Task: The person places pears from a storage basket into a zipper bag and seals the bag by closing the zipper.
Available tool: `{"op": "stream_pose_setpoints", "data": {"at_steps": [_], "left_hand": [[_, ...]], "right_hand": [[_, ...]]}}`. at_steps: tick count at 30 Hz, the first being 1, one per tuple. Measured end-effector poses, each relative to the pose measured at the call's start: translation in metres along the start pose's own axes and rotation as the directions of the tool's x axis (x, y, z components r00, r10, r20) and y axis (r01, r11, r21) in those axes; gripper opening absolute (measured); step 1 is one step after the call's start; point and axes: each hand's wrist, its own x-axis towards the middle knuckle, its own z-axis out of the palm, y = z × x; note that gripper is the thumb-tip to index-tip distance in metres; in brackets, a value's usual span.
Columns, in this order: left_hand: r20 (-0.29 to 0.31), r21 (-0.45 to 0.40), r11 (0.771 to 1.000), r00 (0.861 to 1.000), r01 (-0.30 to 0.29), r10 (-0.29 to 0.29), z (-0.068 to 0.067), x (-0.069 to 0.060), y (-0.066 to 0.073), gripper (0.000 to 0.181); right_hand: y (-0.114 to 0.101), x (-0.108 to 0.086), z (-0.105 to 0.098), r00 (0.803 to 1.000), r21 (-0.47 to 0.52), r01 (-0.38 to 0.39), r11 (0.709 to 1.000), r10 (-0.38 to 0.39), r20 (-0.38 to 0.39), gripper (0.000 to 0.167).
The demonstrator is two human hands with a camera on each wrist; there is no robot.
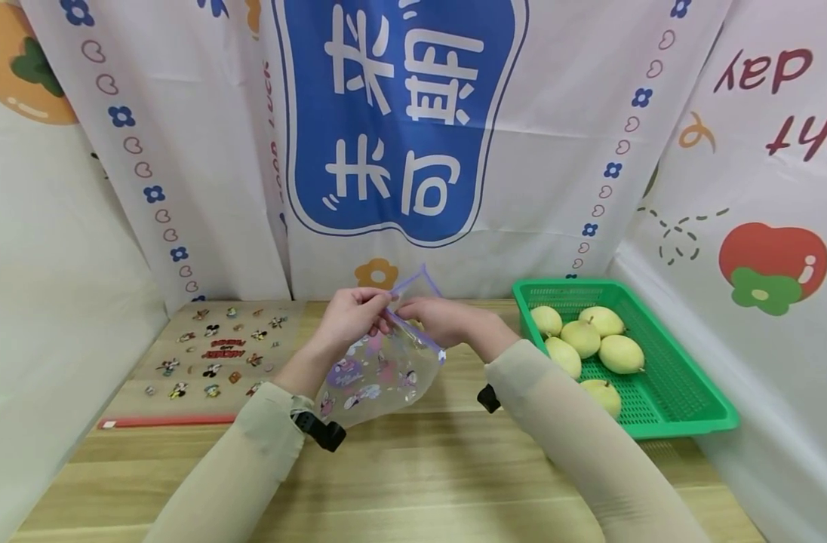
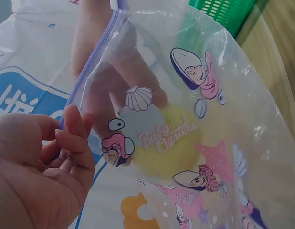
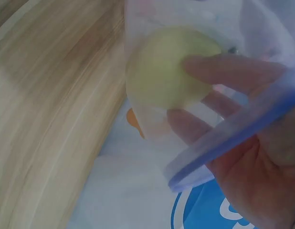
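A clear zip bag with a purple zip edge and pink cartoon prints hangs above the table, its mouth parted. My left hand pinches the bag's zip edge; the left wrist view shows the curled fingers of that hand close up. Inside the bag is my right hand, its fingers around a yellow-green pear. Through the printed film, the same pear shows in the left wrist view. The right wrist view has the right hand reaching past the purple zip, fingertips on the fruit.
On the right, a green basket holds several pears. A flat zip bag with cartoon prints and a red slider bar lies at the left of the wooden table. Printed white cloth hangs behind and at the sides.
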Motion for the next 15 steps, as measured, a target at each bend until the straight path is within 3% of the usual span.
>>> {"op": "stream_pose_setpoints", "data": {"at_steps": [4,9,15], "left_hand": [[0.0,-0.015,1.0,1.0,-0.021,0.021,0.0004,-0.0007,0.0031,0.033],[-0.021,-0.038,0.999,0.999,-0.028,0.027,0.0006,-0.0002,0.0056,0.033],[-0.062,-0.076,0.997,0.998,0.001,-0.005,-0.0022,0.0002,0.0044,0.034]], "right_hand": [[-0.0022,0.0043,0.0026,0.999,0.095,-0.044,0.995,0.043,0.005,0.027],[-0.0028,0.0064,0.0055,0.997,0.213,-0.074,0.974,0.079,-0.017,0.035],[-0.0009,0.0049,0.0044,0.999,0.133,-0.023,0.991,0.026,-0.02,0.028]]}}
